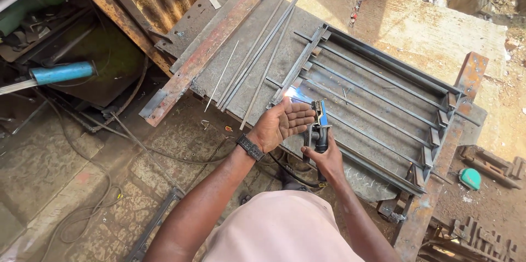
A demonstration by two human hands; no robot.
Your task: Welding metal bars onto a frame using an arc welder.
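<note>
While a bright blue-white arc [293, 95] burns just ahead of the fingertips, the right hand [327, 159] is closed around the black handle of the welding holder [319, 127], whose blue-trimmed head is pointed forward and down at the near left corner of the metal grille [378, 108]. The left hand [282, 122] is held open and flat, palm turned inward and fingers together, raised just beside the holder between the glare and the camera; nothing is gripped in it. A dark wristwatch [250, 147] is worn on that wrist. Both forearms are stretched forward from the body, the left one angled across toward the right.

As far as can be judged, the grille is well advanced: its outer frame is laid out on the steel worktable [252, 37], several long bars are already set across it, and short spacer pieces are seen at the far right end. The joint at the near corner is the one being worked, and whether the remaining joints are finished cannot be told.

Beyond the left hand, loose thin rods [257, 59] and a rusty angle iron [211, 45] lie on the table. A cable [290, 171] is trailed under the hands.
</note>
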